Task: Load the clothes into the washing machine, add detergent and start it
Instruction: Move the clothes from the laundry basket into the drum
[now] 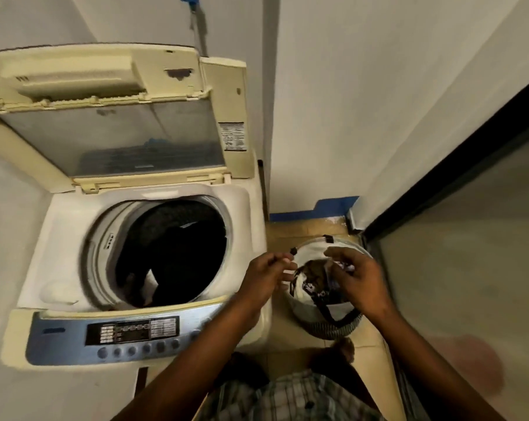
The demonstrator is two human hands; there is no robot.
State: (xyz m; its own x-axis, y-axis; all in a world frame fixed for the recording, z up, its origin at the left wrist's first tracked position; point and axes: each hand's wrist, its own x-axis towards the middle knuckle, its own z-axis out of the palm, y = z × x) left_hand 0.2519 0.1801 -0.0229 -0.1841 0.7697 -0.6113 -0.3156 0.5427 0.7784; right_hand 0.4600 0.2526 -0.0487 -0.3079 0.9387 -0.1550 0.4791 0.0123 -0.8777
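A cream top-loading washing machine (72,226) stands at the left with its lid (114,138) raised. Dark clothes (181,253) lie in the drum. Its blue control panel (132,329) with a row of round buttons faces me. To the right, on the floor, sits a round laundry basket (333,329) with a white lining, and a dark patterned garment (313,276) lies in it. My right hand (359,282) is above the basket, its fingers closed on the top of that garment. My left hand (267,276) hovers at the basket's left rim with its fingers spread and nothing in them.
A white wall rises behind the machine and the basket. A dark-framed glass door (469,238) runs along the right. Blue tape (333,205) marks the base of the wall over the tan floor tiles. My checked shorts show at the bottom.
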